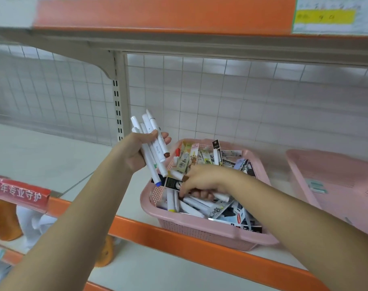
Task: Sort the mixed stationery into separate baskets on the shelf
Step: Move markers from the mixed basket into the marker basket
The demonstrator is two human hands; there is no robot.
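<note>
A pink basket (pixel 202 234) on the white shelf holds mixed stationery: white markers (pixel 196 204) near the front and small packaged items (pixel 191 156) at the back and right. My left hand (pixel 139 152) is raised above the basket's left rim, shut on a bunch of several white markers (pixel 152 148) that fan upward. My right hand (pixel 202 181) reaches down into the basket, its fingers curled around a white marker (pixel 222 196) lying among the others. A second pink basket (pixel 334 181) stands to the right, with a small pale green item (pixel 316 185) in it.
The shelf (pixel 42 156) stretches bare to the left of the basket, backed by a wire grid (pixel 242 101). An orange shelf edge (pixel 200 246) runs along the front. A red label strip (pixel 19 192) and orange bottles (pixel 4 219) sit lower left. Another shelf (pixel 158 15) hangs overhead.
</note>
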